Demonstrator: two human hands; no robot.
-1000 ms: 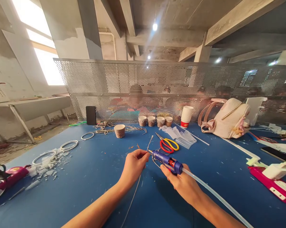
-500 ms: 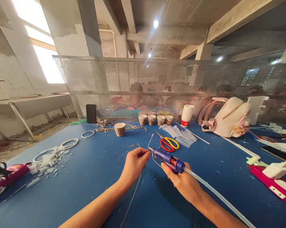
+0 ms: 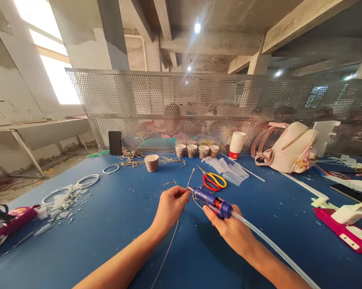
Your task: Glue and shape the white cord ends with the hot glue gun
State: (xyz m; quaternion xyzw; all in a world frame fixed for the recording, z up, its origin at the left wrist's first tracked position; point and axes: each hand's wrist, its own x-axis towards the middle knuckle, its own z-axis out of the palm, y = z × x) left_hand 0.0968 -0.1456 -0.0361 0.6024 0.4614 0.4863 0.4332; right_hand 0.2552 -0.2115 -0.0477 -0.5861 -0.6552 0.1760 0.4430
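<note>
My right hand (image 3: 229,224) is wrapped round a blue hot glue gun (image 3: 209,199), with a long translucent glue stick (image 3: 267,241) running out of its back end. Its nozzle points left and meets the fingertips of my left hand (image 3: 173,204). Those fingers pinch a thin cord (image 3: 191,176), whose frayed end sticks up beyond them; a strand trails down the table below. Whether the nozzle touches the cord is too small to tell. Just behind the gun lie scissors (image 3: 214,181) with red and yellow handles.
A cord-wrapped cup (image 3: 151,163) stands behind my left hand; several similar cups (image 3: 192,151) line the mesh screen (image 3: 156,96). Glue sticks (image 3: 229,171), stacked paper cups (image 3: 237,145) and a pink bag (image 3: 292,148) are at right. Power strips (image 3: 344,233) flank both sides; white rings (image 3: 88,180) lie left.
Both hands, the glue gun and the cord hold nearly the same position. The whole view has shifted very slightly.
</note>
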